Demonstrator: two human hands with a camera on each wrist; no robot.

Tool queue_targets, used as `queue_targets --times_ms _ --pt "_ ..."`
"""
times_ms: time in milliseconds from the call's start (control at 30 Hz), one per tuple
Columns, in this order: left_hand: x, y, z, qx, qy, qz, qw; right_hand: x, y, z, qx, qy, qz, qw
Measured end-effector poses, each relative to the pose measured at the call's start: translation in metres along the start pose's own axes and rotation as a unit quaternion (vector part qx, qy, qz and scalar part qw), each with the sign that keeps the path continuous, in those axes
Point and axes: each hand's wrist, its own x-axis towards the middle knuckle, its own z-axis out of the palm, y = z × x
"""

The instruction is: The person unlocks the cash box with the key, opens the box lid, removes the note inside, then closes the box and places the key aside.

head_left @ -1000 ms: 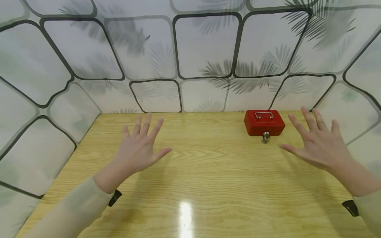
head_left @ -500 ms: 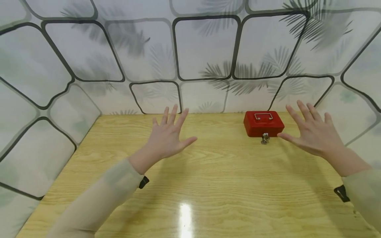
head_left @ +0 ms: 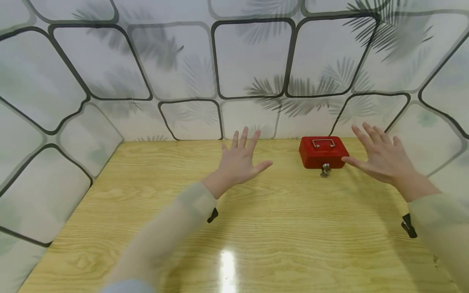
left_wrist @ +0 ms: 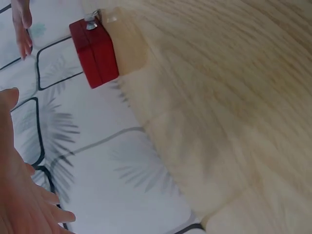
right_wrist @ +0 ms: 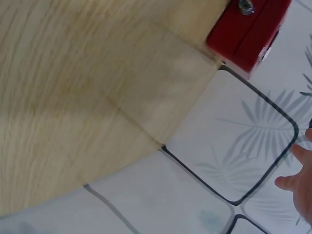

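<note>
A small red cash box (head_left: 324, 153) with a folding metal handle on its lid stands at the back right of the table. Keys (head_left: 325, 170) hang at the lock on its front. My right hand (head_left: 386, 156) hovers just right of the box, fingers spread, its thumb tip overlapping the box's right edge in the head view; I cannot tell whether it touches. To the box's left, my left hand (head_left: 239, 159) is held above the table with fingers spread and nothing in it. Both wrist views show the red box (left_wrist: 95, 52) apart from the hand that camera is worn by.
The wood-grain table (head_left: 146, 228) runs back to a pale wall covering (head_left: 253, 57) with dark outlines and leaf prints, which also closes in at both sides. A bright light reflection (head_left: 228, 268) lies near the table's front.
My left hand has moved a long way right, toward the box. My right hand has shifted slightly left and forward, closer to the box. The box has stayed in place.
</note>
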Motion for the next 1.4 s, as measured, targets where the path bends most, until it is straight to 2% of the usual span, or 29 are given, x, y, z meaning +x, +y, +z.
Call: queue_targets --times_ms 267,500,867,1067,1200,1400 --pt "0.022 0.021 0.03 -0.044 -0.003 -0.003 0.999 0.002 0.007 0.025 0.03 -0.006 0.008 0.9995" --pt "0.042 0.039 0.055 -0.061 -0.009 -0.012 0.998 0.003 0.011 0.042 0.055 -0.008 0.015 0.9983" --pt "0.062 0.076 0.078 -0.107 -0.039 -0.027 0.9931 0.003 0.019 0.058 0.121 -0.061 0.062 0.9888" --pt "0.066 0.097 0.089 -0.099 -0.042 -0.016 0.9941 0.005 0.02 0.064 0.14 -0.087 0.073 0.9836" --pt "0.07 0.103 0.095 -0.101 -0.03 -0.015 0.9943 0.008 0.018 0.067 0.141 -0.102 0.073 0.9821" --pt "0.076 0.107 0.097 -0.166 -0.029 -0.011 0.9857 0.01 0.015 0.069 0.138 -0.116 0.072 0.9811"
